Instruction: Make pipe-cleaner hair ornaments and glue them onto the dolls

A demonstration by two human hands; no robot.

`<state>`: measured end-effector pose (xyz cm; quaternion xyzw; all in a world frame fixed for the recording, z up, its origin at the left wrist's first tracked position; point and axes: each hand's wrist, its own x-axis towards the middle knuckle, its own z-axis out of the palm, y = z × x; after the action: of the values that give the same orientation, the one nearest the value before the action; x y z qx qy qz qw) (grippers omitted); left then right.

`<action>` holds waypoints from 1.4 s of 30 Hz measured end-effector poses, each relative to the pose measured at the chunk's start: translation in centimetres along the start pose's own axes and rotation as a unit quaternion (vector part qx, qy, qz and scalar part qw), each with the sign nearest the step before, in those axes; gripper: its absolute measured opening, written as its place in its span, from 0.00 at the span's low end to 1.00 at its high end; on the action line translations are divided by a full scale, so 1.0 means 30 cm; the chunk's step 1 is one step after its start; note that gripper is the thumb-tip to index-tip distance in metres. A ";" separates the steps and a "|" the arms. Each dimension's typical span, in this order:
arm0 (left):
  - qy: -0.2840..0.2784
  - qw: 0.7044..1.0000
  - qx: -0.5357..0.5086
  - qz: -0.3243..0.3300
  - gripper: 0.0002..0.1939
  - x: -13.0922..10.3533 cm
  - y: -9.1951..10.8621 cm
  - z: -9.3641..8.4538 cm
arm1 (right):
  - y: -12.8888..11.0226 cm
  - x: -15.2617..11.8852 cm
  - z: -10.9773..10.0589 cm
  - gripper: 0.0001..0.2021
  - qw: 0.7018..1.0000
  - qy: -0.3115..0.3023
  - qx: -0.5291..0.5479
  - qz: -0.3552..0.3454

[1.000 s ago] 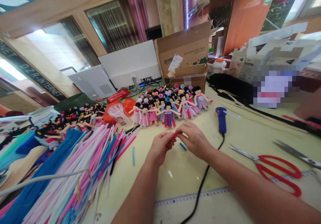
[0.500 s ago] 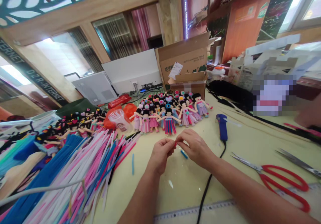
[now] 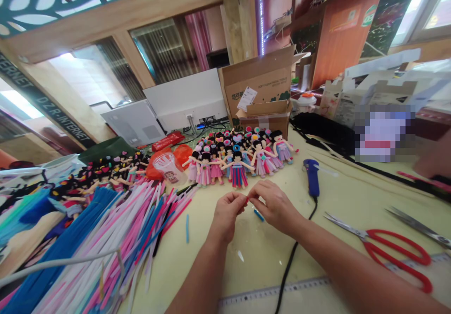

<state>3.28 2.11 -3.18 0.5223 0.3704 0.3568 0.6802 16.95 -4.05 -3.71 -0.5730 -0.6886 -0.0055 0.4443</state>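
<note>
My left hand (image 3: 229, 210) and my right hand (image 3: 271, 206) meet over the table in front of the dolls, thumbs and fingers pinched close together. Between their fingertips shows a small red piece (image 3: 246, 201), mostly hidden, perhaps a bit of pipe cleaner. A short blue piece of pipe cleaner (image 3: 259, 215) lies just under my right hand. Another short light-blue piece (image 3: 187, 228) is left of my left hand. Beyond the hands stands a crowd of small pipe-cleaner dolls (image 3: 239, 168) with black hair and striped skirts.
Loose pipe cleaners (image 3: 105, 239) pile up on the left. To the right lie a blue corded tool (image 3: 312, 178), red-handled scissors (image 3: 398, 253) and a second pair of scissors (image 3: 419, 225). A measuring tape (image 3: 275, 293) runs along the front. An open cardboard box (image 3: 260, 84) stands behind the dolls.
Both hands stay nearly where they were, still pinching the small red piece, with only slight finger movement. The view has shifted very slightly.
</note>
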 end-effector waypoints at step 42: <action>-0.132 0.989 -0.047 -0.045 0.16 -0.031 0.018 0.007 | -0.074 0.002 -0.130 0.07 0.990 -0.099 0.001 0.101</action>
<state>2.98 1.33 -2.49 0.5155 0.2833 0.2707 0.7621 17.56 -6.78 -0.19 -0.6365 -0.6682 0.0970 0.3728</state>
